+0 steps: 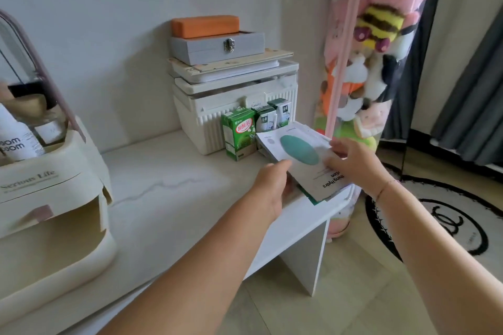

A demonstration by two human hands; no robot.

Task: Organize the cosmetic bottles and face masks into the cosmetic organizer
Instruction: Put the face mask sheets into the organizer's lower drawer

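Bottles already stand in the upper tray of the cosmetic organizer, which sits at the left end of the white table: a white bottle with dark lettering and a clear glass bottle are visible, with others partly cut off by the frame edge. The bottle portion therefore appears largely complete, though the full count cannot be confirmed. The lower compartment of the organizer is open at the front and shows no contents from this angle.

The face masks remain outstanding. The stack lies at the right end of the table, well apart from the organizer, just beside three drink cartons and a ribbed white storage box.

The left hand grips the near left edge of the stack, fingers curled under and thumb over the top packet. The right hand clasps the right edge, fingers closed onto the top face. Both hands are grasping the packets; neither is released. Whether the stack is lifted or resting on the table cannot be determined.

Judgement: the remaining work is carrying the masks across the table and seating them in the organizer.
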